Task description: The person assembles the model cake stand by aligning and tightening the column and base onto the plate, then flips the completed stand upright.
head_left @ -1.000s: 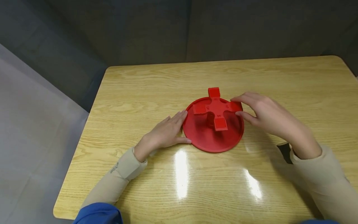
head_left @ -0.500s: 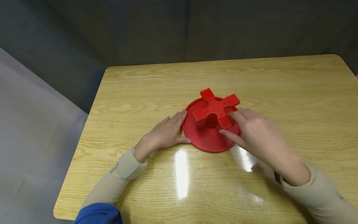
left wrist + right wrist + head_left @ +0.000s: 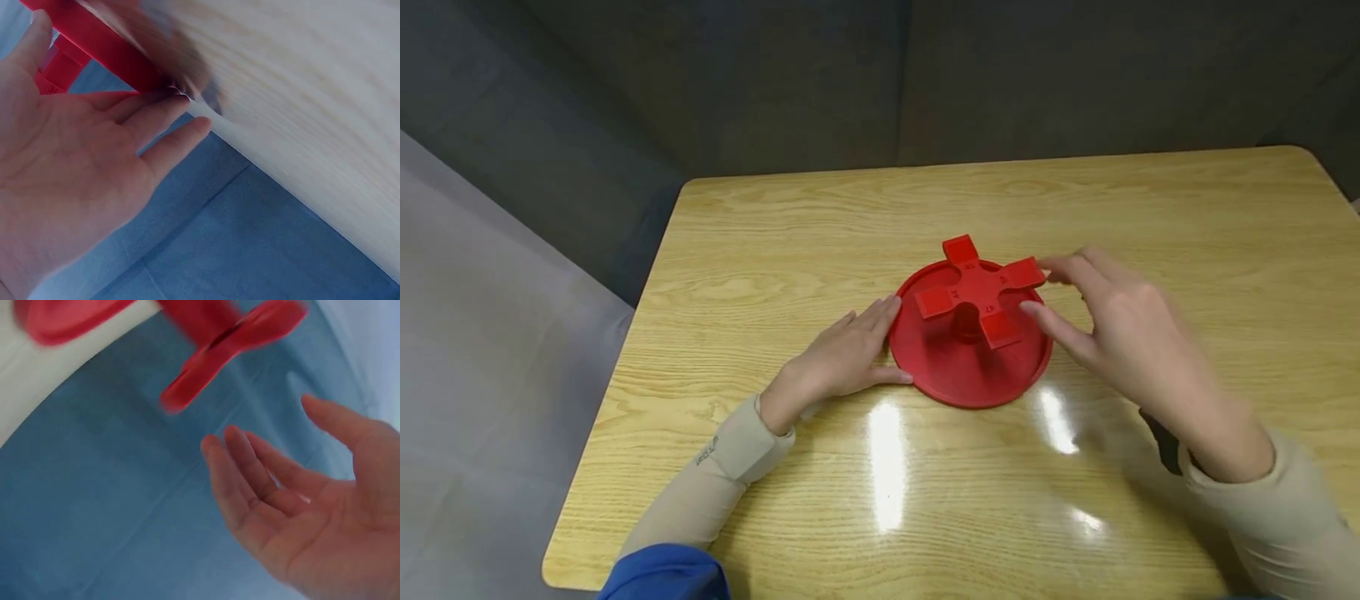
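Note:
A red round base (image 3: 955, 379) with a raised rim stands on the table. On its short post sits a red four-armed cross piece (image 3: 981, 287) with small numbers marked on its arms. My left hand (image 3: 842, 354) rests against the base's left rim, fingers and thumb straight and spread; the left wrist view shows its fingertips at the rim (image 3: 119, 56). My right hand (image 3: 1127, 333) is beside the cross's right arm, thumb and fingers apart. In the right wrist view a gap shows between those loosely bent fingers and the blurred cross piece (image 3: 231, 347); nothing is held.
The wooden table (image 3: 775, 250) has light glare near its front. A dark cloth (image 3: 790, 83) hangs behind it, and a grey cloth (image 3: 490, 333) lies to the left. Dark straps sit under the right wrist.
The cross piece has turned clockwise as seen from above. My right hand swept towards me along its right side, then drew back away and to the right. The left hand has stayed put.

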`<state>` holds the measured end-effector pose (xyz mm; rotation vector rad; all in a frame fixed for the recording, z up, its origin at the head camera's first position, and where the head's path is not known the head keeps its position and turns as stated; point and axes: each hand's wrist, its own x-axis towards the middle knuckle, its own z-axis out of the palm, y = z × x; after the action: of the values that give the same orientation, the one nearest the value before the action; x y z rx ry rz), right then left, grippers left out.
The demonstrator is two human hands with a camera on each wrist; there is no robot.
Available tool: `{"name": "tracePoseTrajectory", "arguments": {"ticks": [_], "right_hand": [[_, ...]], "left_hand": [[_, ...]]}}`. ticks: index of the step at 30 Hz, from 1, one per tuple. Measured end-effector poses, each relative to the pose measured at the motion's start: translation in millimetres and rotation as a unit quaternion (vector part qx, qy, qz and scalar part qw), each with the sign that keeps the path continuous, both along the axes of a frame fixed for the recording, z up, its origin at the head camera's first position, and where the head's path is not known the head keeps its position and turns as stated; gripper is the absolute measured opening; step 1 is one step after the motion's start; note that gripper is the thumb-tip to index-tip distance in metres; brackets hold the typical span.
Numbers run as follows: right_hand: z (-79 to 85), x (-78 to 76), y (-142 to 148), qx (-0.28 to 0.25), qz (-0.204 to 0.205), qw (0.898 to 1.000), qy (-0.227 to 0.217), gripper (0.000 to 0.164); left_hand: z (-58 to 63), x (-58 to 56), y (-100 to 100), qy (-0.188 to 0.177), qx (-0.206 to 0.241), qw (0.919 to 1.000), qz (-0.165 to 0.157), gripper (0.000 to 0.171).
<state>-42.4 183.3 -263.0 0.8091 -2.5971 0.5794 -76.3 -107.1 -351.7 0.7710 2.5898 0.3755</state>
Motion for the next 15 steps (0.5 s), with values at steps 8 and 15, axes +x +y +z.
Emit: {"name": "tracePoseTrajectory", "arguments": {"ticks": [8,15], "right_hand": [[-10.0,-39.0,15,0.052,0.044,0.991,-0.118,0.058],[-17.1,-41.4,20,0.053,0.045,0.988,-0.136,0.044]], "left_hand": [[-0.6,-0.9,3,0.001,-0.004,1.0,0.001,0.101],[-0.2,-1.0,4,0.002,-0.008,1.0,0.002,0.102]]}}
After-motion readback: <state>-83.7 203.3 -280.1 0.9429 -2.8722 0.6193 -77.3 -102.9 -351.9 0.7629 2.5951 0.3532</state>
